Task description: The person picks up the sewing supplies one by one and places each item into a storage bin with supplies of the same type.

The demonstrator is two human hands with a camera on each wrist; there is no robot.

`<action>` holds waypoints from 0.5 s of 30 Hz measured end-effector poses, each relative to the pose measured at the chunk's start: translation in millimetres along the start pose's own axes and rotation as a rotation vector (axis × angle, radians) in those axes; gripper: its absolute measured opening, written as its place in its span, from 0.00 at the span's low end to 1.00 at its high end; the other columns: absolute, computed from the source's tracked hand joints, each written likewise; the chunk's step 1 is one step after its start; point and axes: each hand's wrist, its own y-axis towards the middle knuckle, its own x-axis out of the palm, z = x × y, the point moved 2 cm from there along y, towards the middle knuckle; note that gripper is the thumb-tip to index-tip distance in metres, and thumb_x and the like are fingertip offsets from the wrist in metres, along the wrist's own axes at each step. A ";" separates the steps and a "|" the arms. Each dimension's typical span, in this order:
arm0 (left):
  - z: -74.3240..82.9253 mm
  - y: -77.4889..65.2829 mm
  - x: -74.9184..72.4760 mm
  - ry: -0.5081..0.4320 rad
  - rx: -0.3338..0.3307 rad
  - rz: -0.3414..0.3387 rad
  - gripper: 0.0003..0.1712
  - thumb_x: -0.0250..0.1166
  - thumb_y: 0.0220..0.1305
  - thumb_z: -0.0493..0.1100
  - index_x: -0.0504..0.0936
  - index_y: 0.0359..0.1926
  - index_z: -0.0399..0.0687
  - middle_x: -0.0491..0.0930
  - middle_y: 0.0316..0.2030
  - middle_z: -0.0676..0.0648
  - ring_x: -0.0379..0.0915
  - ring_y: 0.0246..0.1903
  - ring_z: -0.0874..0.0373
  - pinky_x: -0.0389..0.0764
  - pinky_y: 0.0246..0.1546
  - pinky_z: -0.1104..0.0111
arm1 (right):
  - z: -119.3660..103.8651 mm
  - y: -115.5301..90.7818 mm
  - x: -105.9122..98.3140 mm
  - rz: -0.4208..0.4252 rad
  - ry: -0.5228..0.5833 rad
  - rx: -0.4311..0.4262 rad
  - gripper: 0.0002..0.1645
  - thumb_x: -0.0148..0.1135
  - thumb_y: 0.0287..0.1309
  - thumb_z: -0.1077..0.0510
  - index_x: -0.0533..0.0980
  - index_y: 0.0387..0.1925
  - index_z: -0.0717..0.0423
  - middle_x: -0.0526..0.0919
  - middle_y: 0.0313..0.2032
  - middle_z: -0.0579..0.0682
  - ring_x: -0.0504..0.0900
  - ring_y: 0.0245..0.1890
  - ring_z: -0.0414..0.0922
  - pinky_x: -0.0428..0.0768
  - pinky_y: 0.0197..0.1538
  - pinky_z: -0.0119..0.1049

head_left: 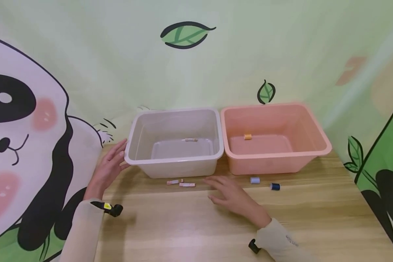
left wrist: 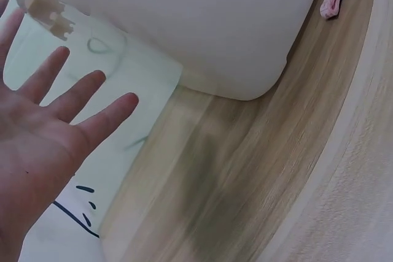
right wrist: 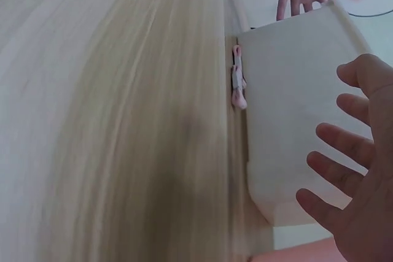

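Observation:
My left hand is by the left rim of a light grey plastic bin, its fingers spread in the left wrist view; whether they touch the bin I cannot tell. Over the table in front of the two bins, my right hand hovers with loosely extended fingers and holds nothing. Just left of it, pink skeins of thread with white paper bands lie against the grey bin's front. Inside that bin rests one small pale bundle. An orange thread spool lies in the pink bin.
A light blue thread spool and a dark blue spool lie in front of the pink bin. Both bins stand side by side at the back of the wooden table. Behind them hangs a green cloth printed with a panda.

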 end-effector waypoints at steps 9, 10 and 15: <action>-1.5 -1.6 -0.7 -0.016 -0.060 -0.030 0.28 0.45 0.82 0.38 0.60 0.78 0.53 0.66 0.71 0.53 0.72 0.63 0.58 0.82 0.54 0.60 | 0.5 13.0 27.1 0.011 0.144 0.125 0.31 0.61 0.71 0.44 0.70 0.71 0.44 0.74 0.67 0.50 0.69 0.69 0.53 0.66 0.70 0.57; -1.5 -0.7 -0.3 -0.014 -0.058 -0.028 0.28 0.46 0.82 0.38 0.60 0.78 0.54 0.66 0.71 0.51 0.73 0.62 0.56 0.82 0.54 0.59 | 0.6 15.3 29.0 0.021 0.146 0.138 0.30 0.61 0.70 0.44 0.71 0.70 0.44 0.75 0.67 0.50 0.70 0.68 0.53 0.66 0.70 0.56; -3.9 4.7 2.6 -0.023 -0.052 -0.012 0.26 0.46 0.82 0.39 0.62 0.76 0.54 0.65 0.70 0.46 0.75 0.60 0.53 0.83 0.52 0.59 | 3.6 26.0 40.5 0.110 0.183 0.176 0.27 0.67 0.66 0.48 0.77 0.64 0.47 0.81 0.60 0.47 0.77 0.63 0.49 0.72 0.67 0.50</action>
